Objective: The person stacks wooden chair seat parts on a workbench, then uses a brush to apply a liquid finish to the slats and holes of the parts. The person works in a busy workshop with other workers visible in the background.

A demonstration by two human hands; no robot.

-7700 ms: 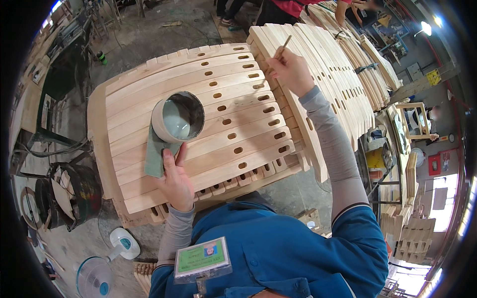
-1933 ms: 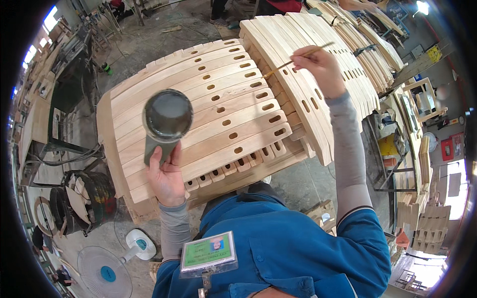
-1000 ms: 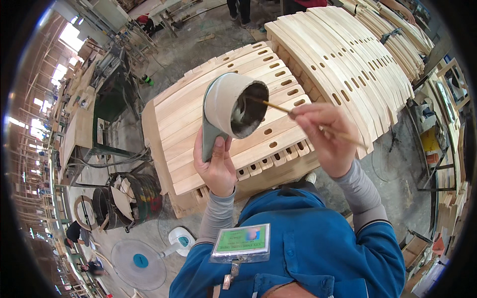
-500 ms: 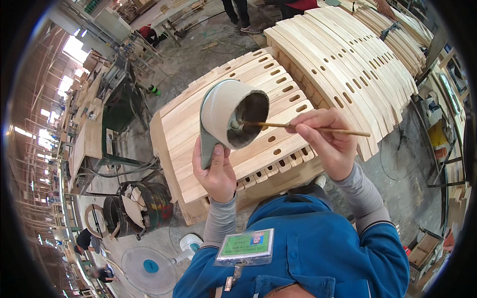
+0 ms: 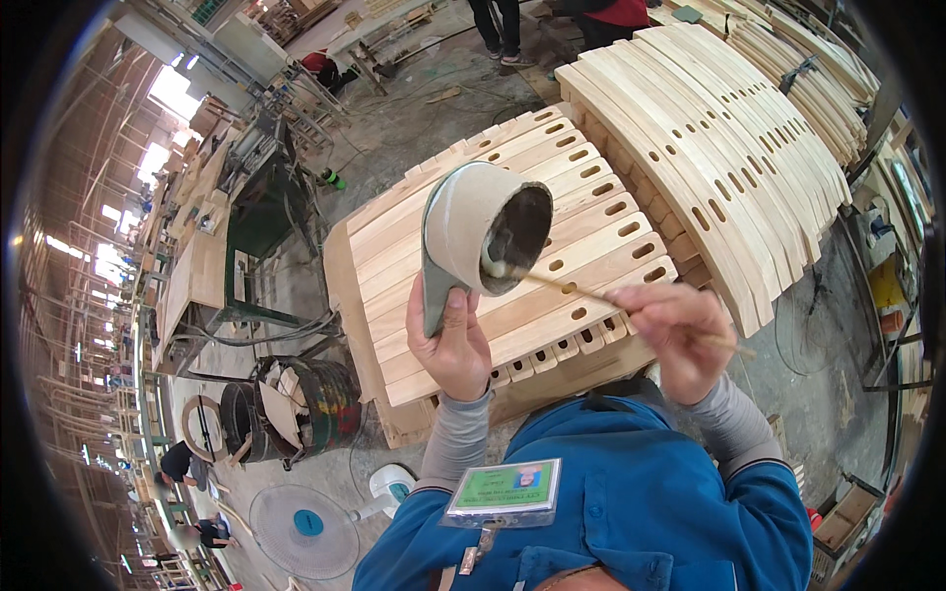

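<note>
My left hand (image 5: pixel 451 345) is closed round the flat grey-green handle of a round cardboard-like cup (image 5: pixel 461 219), tilted so that its dark mouth faces right. Whitish paste or glue shows inside near the lower rim. Between the fingers of my right hand (image 5: pixel 680 335) is a thin wooden stick (image 5: pixel 572 288). Its far end reaches into the cup's mouth; the tip is hard to make out. Below both hands lies a stack of pale wooden slats (image 5: pixel 394 340) with oval slots along their ends.
A second stack of slotted boards (image 5: pixel 680 128) stands at the right. Left are a dark drum (image 5: pixel 320 404) with scraps, a white fan (image 5: pixel 304 532) and a green-framed machine table (image 5: pixel 202 271). Other people (image 5: pixel 498 30) are at the far side.
My right hand has moved down and right, and the stick now slants more steeply. The whole scene has shifted slightly right in view. My left hand keeps its hold on the cup.
</note>
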